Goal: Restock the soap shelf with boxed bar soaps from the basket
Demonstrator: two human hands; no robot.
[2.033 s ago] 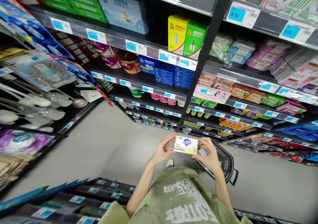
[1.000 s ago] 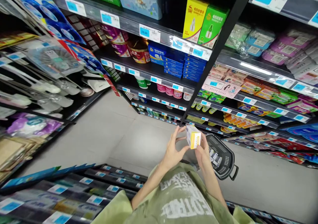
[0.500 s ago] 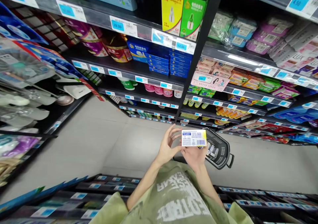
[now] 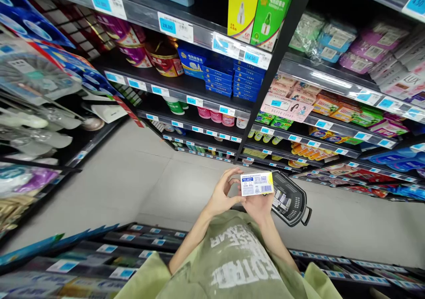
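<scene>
A small white carton [image 4: 256, 184] with blue print, a barcode and a yellow right end is held in front of my body, its printed side facing up. My right hand [image 4: 259, 207] supports it from below, with the fingers hidden behind it. My left hand [image 4: 225, 190] curls around the carton's left end, thumb at the lower corner and fingertips near the upper one. What the carton contains cannot be seen.
A black shopping basket [image 4: 290, 199] with a few packs inside is on the grey floor [image 4: 159, 179] just beyond my right hand. Shelves of boxed goods [image 4: 244, 9] and soaps [image 4: 335, 109] rise ahead. Another rack [image 4: 40, 126] stands left, and shelves [image 4: 109, 248] run close behind me.
The view has shifted slightly, so the shelf goods appear a little farther right and lower. The carton is slightly more tilted and both hands stay on it.
</scene>
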